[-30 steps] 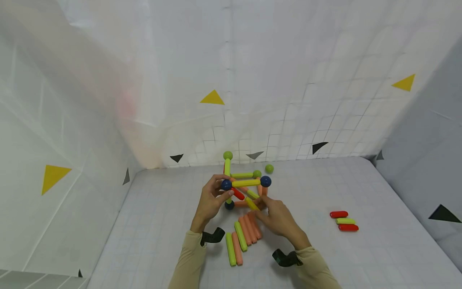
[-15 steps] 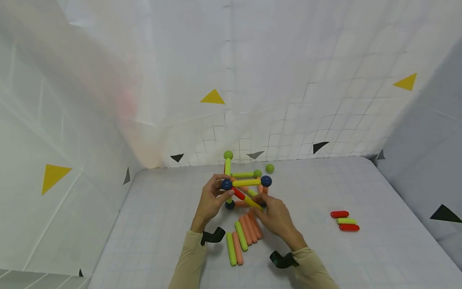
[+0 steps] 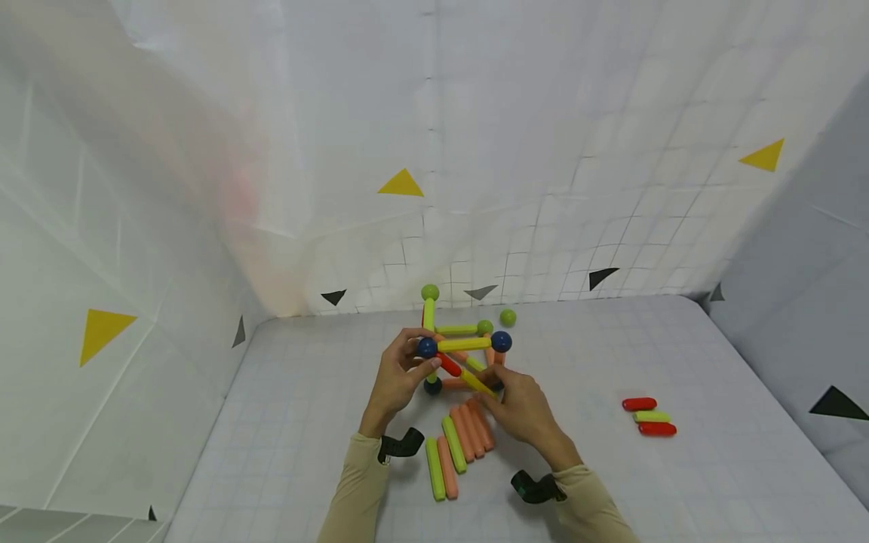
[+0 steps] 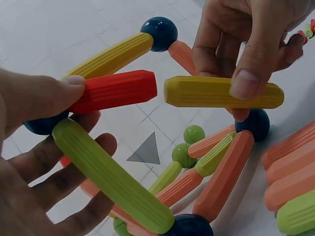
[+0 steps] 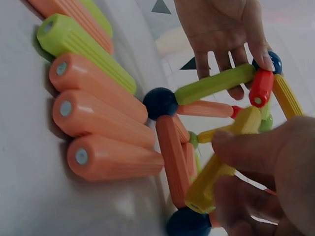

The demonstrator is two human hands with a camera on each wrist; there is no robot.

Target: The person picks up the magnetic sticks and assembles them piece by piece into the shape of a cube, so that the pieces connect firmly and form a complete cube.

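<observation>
My left hand (image 3: pixel 397 377) holds the upper corner of a magnetic ball-and-rod frame, thumb on a short red magnetic rod (image 4: pixel 118 91) next to a dark blue ball (image 3: pixel 427 347). Between thumb and fingers, my right hand (image 3: pixel 523 403) pinches a yellow magnetic rod (image 4: pixel 206 92). Its end faces the red rod's free end, with a small gap showing in the left wrist view. Another yellow rod (image 3: pixel 464 344) joins two blue balls along the top. A lime rod (image 4: pixel 113 177) runs down from the held corner to a lower blue ball (image 5: pixel 161 103).
Several loose orange rods (image 5: pixel 106 157) and lime rods (image 3: pixel 434 469) lie in front of the frame. Off to the right are two red rods (image 3: pixel 656 429) and a lime one (image 3: pixel 652 416). A loose green ball (image 3: pixel 508 317) sits behind, near the white wall.
My right hand has shifted the yellow rod slightly right and down, turning it more in line with the red rod. The left hand and the frame stay almost still.
</observation>
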